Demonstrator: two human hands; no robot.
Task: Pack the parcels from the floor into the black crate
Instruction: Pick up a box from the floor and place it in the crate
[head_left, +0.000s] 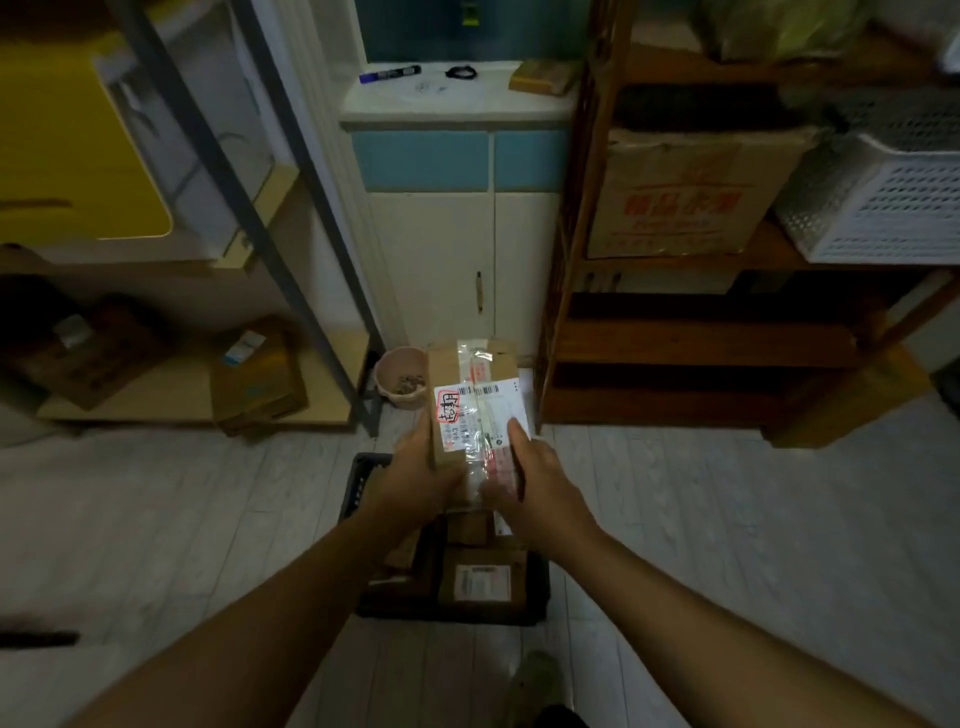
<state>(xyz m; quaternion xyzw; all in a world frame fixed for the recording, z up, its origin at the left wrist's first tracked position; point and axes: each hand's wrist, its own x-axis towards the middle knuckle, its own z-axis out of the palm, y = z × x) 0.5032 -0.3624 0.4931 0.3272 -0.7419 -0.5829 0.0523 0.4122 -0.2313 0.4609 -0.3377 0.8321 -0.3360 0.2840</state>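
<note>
I see the cardboard parcel (470, 410) held up off the floor in both hands, over the far end of the black crate (363, 486). It has a white shipping label with red writing and a strip of clear tape along its top. My left hand (415, 478) grips the parcel's left edge, its fingers curled round and mostly hidden under the box. My right hand (543, 486) clamps the right side, thumb lying on the label. The crate sits on the pale plank floor (701, 509) between my forearms, with other brown parcels inside, one labelled parcel (480, 582) at its near right. Just beyond the held parcel stands a small pink bucket (400, 382) against a white cabinet (441, 260). A dark wooden shelf unit (675, 343) stands to the right, carrying a large cardboard box (691, 202) and a white perforated basket (893, 208).
</note>
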